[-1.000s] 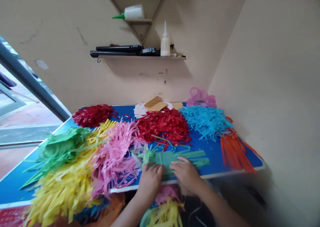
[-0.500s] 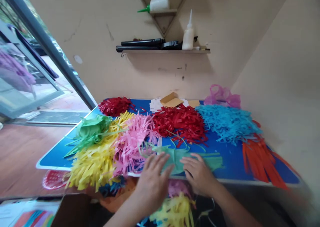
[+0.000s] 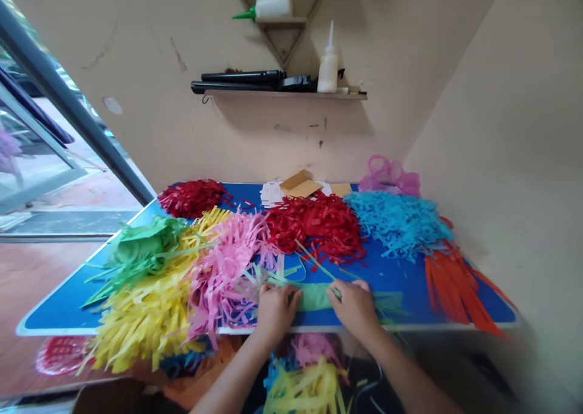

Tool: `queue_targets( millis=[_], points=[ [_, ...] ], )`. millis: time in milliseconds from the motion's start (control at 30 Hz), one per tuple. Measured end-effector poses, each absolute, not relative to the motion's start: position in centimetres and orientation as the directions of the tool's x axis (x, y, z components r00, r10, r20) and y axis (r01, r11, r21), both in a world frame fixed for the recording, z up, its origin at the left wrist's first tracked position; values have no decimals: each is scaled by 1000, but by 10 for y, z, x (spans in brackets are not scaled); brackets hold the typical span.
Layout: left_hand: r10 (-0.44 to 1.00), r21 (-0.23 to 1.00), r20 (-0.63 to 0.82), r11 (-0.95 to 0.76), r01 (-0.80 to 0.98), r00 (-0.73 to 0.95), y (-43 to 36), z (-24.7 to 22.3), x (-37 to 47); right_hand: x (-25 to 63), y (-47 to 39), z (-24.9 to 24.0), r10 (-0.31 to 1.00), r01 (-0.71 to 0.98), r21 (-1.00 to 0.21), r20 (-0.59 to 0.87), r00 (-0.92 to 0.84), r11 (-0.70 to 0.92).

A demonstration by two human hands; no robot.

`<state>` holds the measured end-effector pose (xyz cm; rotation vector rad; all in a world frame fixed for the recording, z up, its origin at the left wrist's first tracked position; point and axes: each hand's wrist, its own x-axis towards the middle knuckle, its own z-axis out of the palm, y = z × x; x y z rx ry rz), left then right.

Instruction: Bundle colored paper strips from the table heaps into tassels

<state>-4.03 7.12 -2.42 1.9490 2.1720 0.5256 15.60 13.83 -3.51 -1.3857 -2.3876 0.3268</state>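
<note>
A piece of light green fringed paper (image 3: 314, 297) lies near the front edge of the blue table, its cut strips trailing out at both sides. My left hand (image 3: 277, 308) has its fingers curled on the paper's left part. On the right part, my right hand (image 3: 353, 305) pinches the paper between thumb and fingers. The short band between the two hands looks flat and smooth. Pink fringed paper (image 3: 232, 262) lies just left of my left hand, and a heap of red paper strips (image 3: 319, 226) sits behind both hands.
On the blue table (image 3: 387, 280) lie yellow fringe (image 3: 146, 311), a green bundle (image 3: 141, 244), blue strips (image 3: 396, 220) and orange-red strips (image 3: 460, 289). A cardboard piece (image 3: 300, 184) and a pink plastic bag (image 3: 389, 174) are at the back. Above, a shelf (image 3: 291, 94) holds a glue bottle (image 3: 328, 71).
Both hands, earlier spread flat over the green paper, have closed their fingers on it. The paper between them is now a narrower band. The view has shifted slightly to the right.
</note>
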Motion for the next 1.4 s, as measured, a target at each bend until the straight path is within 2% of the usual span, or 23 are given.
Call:
queue_targets(
  millis=[167,600,700,767,833,933,1067,1267,1400],
  points=[
    [983,273,82,137,952,-165,84,-29,-32,154,141,-39,877,831,-284,209,-433,478],
    [984,157,42,162,974,-170,90,-28,-33,156,144,-39,880,839,-272,207,-428,471],
    [989,133,111,82,988,-97,90,-24,-31,153,141,-33,850,846,-201,319,-420,494],
    [988,110,152,-48,993,31,90,-20,-31,153,142,-31,761,779,-130,360,-540,614],
    [970,88,152,-203,975,188,88,-18,-35,156,144,-32,657,667,-97,326,-680,739],
    [927,70,130,-362,930,351,82,-16,-44,168,147,-31,621,592,-190,276,-734,784],
    [915,97,165,-386,917,368,70,-16,-52,184,146,-27,593,504,-333,271,-758,797],
    [947,117,175,-291,950,268,70,-16,-48,186,152,-26,597,509,-328,283,-751,796],
    [927,119,277,-293,949,252,74,-26,-51,184,153,-20,579,509,-293,247,-777,809]
  ],
)
